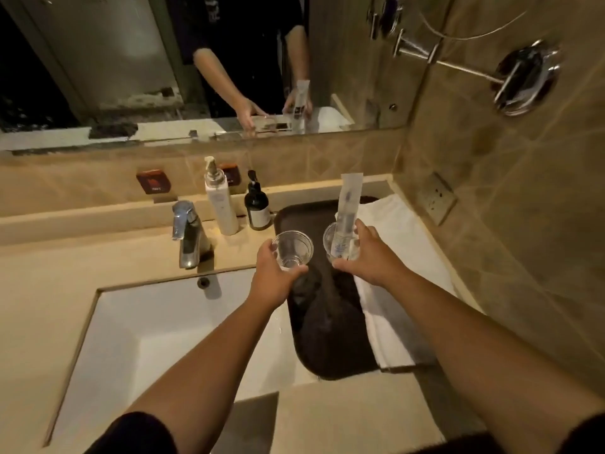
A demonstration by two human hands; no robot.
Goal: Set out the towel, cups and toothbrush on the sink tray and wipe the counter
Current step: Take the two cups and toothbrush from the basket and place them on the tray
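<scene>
A dark brown tray (pixel 330 352) lies on the counter to the right of the sink. A folded white towel (pixel 399 244) rests along the tray's right side. My left hand (pixel 273 276) grips an empty clear plastic cup (pixel 292 248) above the tray's left part. My right hand (pixel 370 257) holds a second clear cup (pixel 339 244) over the tray's middle. A wrapped toothbrush (pixel 348 204) in a clear packet stands upright in that second cup.
A white sink basin (pixel 157 329) with a chrome tap (pixel 188 234) lies to the left. A white pump bottle (pixel 221 201) and a dark pump bottle (pixel 257 206) stand at the back ledge. A mirror, a wall socket (pixel 437 198) and a chrome wall fitting (pixel 523 78) are around.
</scene>
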